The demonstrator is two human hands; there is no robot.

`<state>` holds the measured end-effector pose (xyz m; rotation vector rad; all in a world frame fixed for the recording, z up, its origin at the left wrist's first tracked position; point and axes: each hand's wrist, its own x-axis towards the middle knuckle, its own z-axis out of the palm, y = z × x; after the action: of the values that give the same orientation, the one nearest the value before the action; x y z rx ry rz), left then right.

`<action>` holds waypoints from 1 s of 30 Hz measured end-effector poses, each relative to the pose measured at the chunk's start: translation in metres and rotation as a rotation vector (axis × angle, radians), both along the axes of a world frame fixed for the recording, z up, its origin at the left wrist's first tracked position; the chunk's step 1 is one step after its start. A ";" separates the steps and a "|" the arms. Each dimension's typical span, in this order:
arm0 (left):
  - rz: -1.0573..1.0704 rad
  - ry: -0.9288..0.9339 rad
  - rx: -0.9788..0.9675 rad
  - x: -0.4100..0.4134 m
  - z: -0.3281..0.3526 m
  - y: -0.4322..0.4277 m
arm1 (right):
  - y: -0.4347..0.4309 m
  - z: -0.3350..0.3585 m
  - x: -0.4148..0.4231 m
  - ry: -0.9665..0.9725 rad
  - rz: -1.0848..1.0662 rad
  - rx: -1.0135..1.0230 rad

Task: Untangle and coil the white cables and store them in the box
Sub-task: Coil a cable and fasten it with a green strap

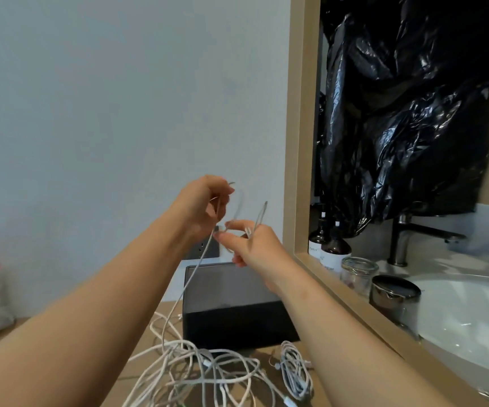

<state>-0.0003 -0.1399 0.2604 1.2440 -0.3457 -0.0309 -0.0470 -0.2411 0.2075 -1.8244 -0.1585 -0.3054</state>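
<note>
The one white cable [195, 270] I am working on is lifted clear of the rest. Its upper end is up in the air between my hands, and a single strand hangs from there down past the box's left side into the tangle [196, 374] on the desk [262, 353]. I hold it high, I judge, so that its weight pulls the strand straight and shows where it is still caught below. My left hand [205, 205] is uppermost, its fingers [222, 189] curled and pinching a loop of the cable. My right hand [256, 245], just below and beside it, has its fingers [231, 224] closed on another stretch, with a short end poking up past the knuckles. The cable is thin, limp and pale, and blurred near the hands. The tangle is a loose heap of crossing white loops in front of the box [237, 321], which is dark, open-topped and looks empty from here. One bundle [294, 371], already coiled, lies to the right of the heap, not yet stored. To the right, behind a wooden frame, are brown bottles [335, 251], a glass jar [357, 274], a tap [404, 239] and a sink [457, 318].
</note>
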 end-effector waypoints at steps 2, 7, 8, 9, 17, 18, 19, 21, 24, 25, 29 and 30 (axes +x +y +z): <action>0.039 -0.114 0.218 -0.003 -0.001 0.000 | 0.006 0.001 0.000 0.059 0.023 -0.006; 0.034 -0.221 0.397 -0.006 -0.004 0.010 | 0.016 -0.002 0.005 0.121 0.017 -0.023; 0.014 -0.216 0.379 -0.004 -0.007 0.013 | 0.016 -0.003 0.007 0.113 0.000 -0.002; 0.010 -0.207 0.351 -0.002 -0.011 0.017 | 0.015 -0.004 0.009 0.091 -0.017 0.036; -0.228 -0.074 1.087 0.000 -0.094 0.055 | -0.011 0.012 0.017 -0.122 -0.081 0.586; -0.144 -0.052 1.069 0.003 -0.095 0.058 | -0.012 0.013 0.017 -0.139 -0.088 0.596; -0.018 -0.044 1.014 0.009 -0.092 0.059 | -0.012 0.012 0.016 -0.151 -0.096 0.587; 0.229 -0.053 0.802 0.018 -0.079 0.059 | -0.010 0.006 0.015 -0.160 -0.123 0.515; 0.419 -0.113 0.437 0.017 -0.046 0.054 | -0.005 -0.005 0.013 -0.132 -0.141 0.279; 0.449 -0.153 0.385 0.012 -0.034 0.051 | -0.002 -0.007 0.012 -0.123 -0.128 0.222; 0.498 -0.388 0.319 -0.010 0.005 0.037 | 0.006 0.001 0.008 -0.151 -0.117 0.215; 0.481 -0.451 0.292 -0.014 0.013 0.035 | 0.007 0.005 0.006 -0.177 -0.122 0.255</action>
<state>-0.0147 -0.1054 0.2734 1.5960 -0.4310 0.6387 -0.0407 -0.2344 0.2130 -1.5567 -0.1251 -0.5493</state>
